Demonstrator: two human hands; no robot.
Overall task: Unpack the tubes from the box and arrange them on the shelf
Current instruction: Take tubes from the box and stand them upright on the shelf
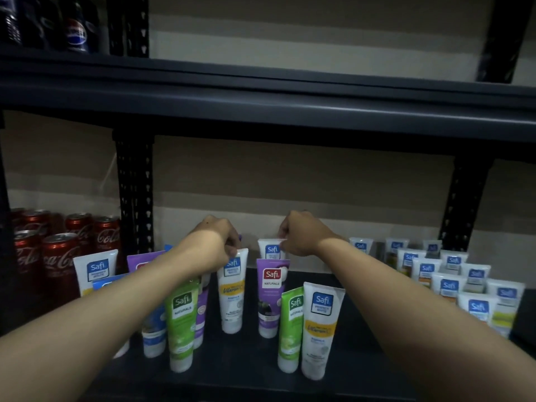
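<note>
The left hand was held over the middle of the shelf, its fingers curled around the crimped top of the yellow-banded white tube, which stood upright. The right hand was held just beside it, nearer the rear edge. Its fingers were pinched on the top of the rear white tube, which was also upright.

A purple tube was stood between the two gripped tubes and the front edge. Nearer the front edge, two green tubes were stood apart from each other, and the right one was touching the front white tube. Further tubes were partly hidden behind the left forearm, so their number could not be determined. A cluster of white tubes was arranged in rows towards the right end of the shelf.

Red cola cans were stacked in the neighbouring bay beyond the left upright. Dark cola bottles were stored at the left end of the upper shelf.
</note>
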